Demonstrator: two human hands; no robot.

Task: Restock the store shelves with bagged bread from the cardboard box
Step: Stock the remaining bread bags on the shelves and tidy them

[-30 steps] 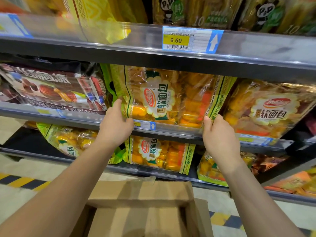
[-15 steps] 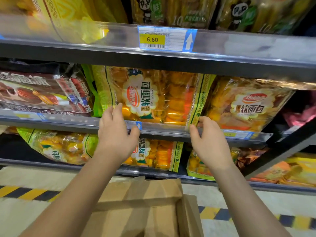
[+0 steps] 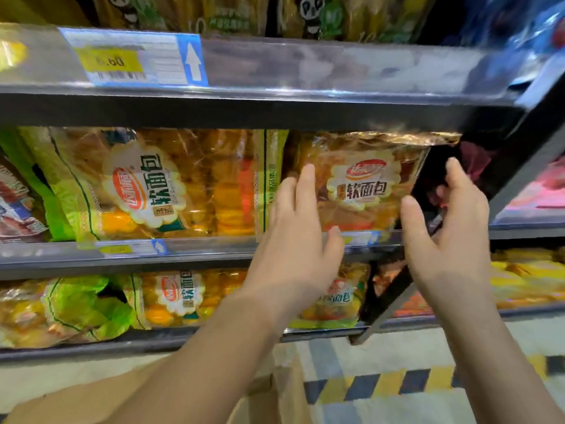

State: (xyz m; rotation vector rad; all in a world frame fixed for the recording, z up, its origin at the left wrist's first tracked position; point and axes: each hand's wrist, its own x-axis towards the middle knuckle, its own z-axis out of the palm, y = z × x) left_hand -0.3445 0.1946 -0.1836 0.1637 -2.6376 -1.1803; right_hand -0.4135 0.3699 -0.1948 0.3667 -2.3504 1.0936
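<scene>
An orange-gold bread bag (image 3: pixel 363 185) stands upright at the right end of the middle shelf (image 3: pixel 198 250). My left hand (image 3: pixel 293 240) lies flat against the bag's left edge, fingers spread. At the bag's right edge is my right hand (image 3: pixel 449 228), its thumb by the lower corner and its fingers apart, a little off to the right. Neither hand closes on the bag. To its left lies a larger green-edged bread bag (image 3: pixel 183 185). The cardboard box (image 3: pixel 275 393) shows only as a flap at the bottom, under my forearms.
Above is a shelf with a price rail (image 3: pixel 134 61) and panda-print bags (image 3: pixel 308 13). The lower shelf holds more bread bags (image 3: pixel 177 298). A dark slanted shelf upright (image 3: pixel 519 166) ends the shelf on the right. The floor has striped tape (image 3: pixel 382 384).
Both hands left the green-edged bag and moved right to the orange-gold bag. The view swung right and closer, so the box has dropped nearly out of sight.
</scene>
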